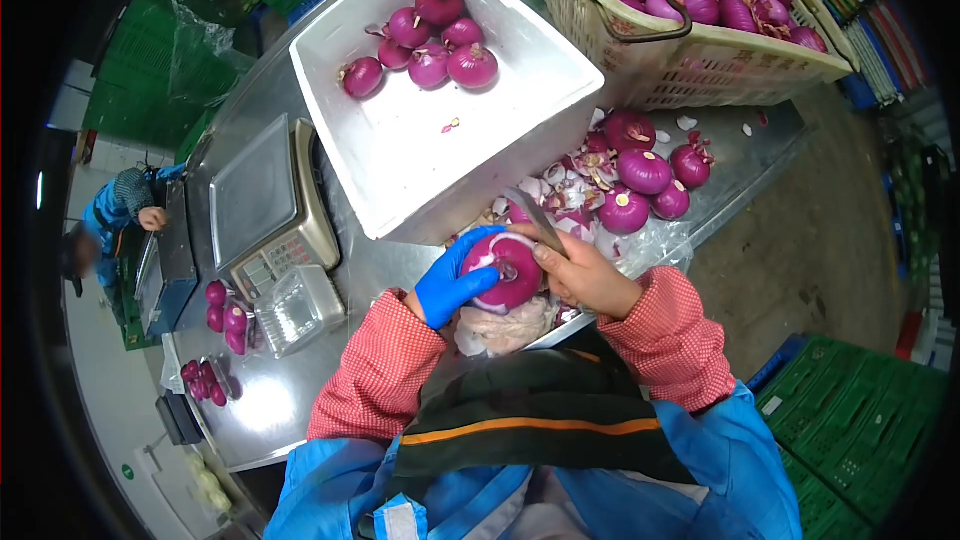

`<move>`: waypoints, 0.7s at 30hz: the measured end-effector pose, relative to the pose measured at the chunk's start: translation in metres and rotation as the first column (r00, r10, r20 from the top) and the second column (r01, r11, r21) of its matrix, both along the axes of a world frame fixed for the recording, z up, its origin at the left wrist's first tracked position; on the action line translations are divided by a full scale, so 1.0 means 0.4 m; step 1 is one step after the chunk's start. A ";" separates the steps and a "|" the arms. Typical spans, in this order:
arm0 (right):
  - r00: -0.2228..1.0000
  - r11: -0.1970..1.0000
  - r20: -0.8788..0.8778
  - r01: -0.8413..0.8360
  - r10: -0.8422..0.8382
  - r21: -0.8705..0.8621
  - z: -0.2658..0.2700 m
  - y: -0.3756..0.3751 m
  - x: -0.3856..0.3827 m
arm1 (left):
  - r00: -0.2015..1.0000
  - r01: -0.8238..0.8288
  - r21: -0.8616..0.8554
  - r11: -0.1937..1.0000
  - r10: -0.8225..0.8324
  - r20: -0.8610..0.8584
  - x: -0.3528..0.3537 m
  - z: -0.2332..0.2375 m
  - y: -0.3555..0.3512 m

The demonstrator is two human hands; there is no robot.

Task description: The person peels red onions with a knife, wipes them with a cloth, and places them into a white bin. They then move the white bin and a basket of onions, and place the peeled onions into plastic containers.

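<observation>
One glossy, round onion [520, 285] in gloved hand [450, 280].

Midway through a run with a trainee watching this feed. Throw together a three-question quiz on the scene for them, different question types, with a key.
1. Multiple choice: what does the right hand hold?
A) A spoon
B) A knife
C) A brush

2. True or false: the left hand, which is holding an onion, wears a blue glove.

3. Short answer: at the upper right of the picture, which container is heaped with purple onions?

Key:
1. B
2. True
3. The cream-coloured crate with slotted sides
</observation>
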State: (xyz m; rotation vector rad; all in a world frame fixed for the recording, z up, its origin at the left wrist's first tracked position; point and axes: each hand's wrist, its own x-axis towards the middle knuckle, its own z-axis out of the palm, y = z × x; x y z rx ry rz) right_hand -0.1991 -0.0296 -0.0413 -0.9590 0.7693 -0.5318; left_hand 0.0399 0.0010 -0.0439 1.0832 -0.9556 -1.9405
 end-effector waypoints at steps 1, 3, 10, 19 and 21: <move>1.000 1.000 -0.006 0.017 -0.017 -0.004 0.012 0.004 0.006 | 0.999 -0.052 -0.100 0.994 0.051 -0.008 -0.015 0.004 -0.006; 0.987 0.986 -0.099 0.117 -0.129 -0.117 0.007 0.008 0.029 | 0.980 -0.177 0.060 0.982 0.182 -0.081 -0.024 0.002 0.002; 0.876 0.752 -0.314 0.080 -0.366 -0.654 0.021 0.044 0.056 | 0.902 -0.355 0.213 0.910 0.393 -0.177 -0.061 -0.028 0.041; 0.736 0.535 -0.368 -0.010 -0.568 -0.845 -0.050 0.036 0.056 | 0.937 -0.349 -0.038 0.936 0.347 -0.051 -0.050 -0.062 0.056; 0.721 0.768 -0.518 0.030 -0.459 -0.639 -0.076 0.015 0.030 | 0.963 -0.270 -0.214 0.939 0.262 -0.065 -0.061 -0.022 0.057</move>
